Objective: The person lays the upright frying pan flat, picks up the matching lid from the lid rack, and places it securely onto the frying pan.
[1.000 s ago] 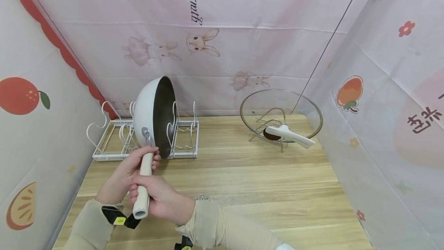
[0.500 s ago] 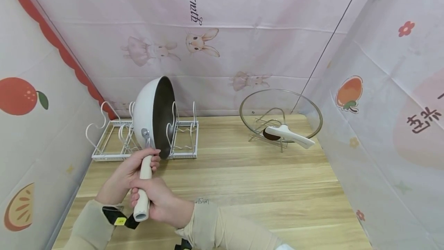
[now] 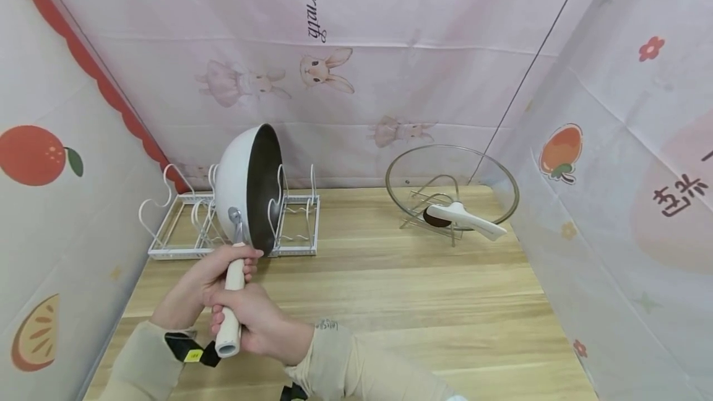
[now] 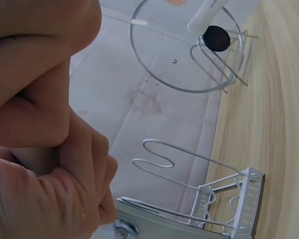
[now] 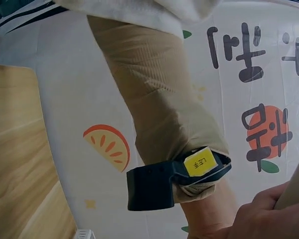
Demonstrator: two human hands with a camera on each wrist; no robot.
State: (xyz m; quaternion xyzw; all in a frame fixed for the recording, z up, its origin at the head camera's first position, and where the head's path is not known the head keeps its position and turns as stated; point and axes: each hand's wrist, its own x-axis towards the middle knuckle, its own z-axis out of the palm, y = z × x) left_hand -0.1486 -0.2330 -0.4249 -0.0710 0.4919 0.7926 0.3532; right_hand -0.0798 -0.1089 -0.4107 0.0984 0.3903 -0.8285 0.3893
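Observation:
A deep white frying pan (image 3: pixel 231 184) with a dark inside stands on edge between the wire loops of a white rack (image 3: pixel 184 252). Its dark side faces right, and its cream handle (image 3: pixel 227 336) points toward me. My left hand (image 3: pixel 214 271) grips the handle close to the metal joint. Just below, my right hand (image 3: pixel 262 320) wraps the same handle, leaving the hollow end sticking out. In the left wrist view, curled fingers (image 4: pixel 84 169) fill the left side, with the pan's rim (image 4: pixel 174 226) at the bottom edge.
At the back right a glass lid (image 3: pixel 401 194) with a white handle (image 3: pixel 468 218) leans on a wire stand (image 3: pixel 453 237). All this stands on a wooden tabletop (image 3: pixel 401 302). Printed cloth walls (image 3: pixel 390 67) close in the back and sides.
My left hand has slid slightly down the handle, toward my right hand. The pan and rack hold the same position, and the lid has not moved.

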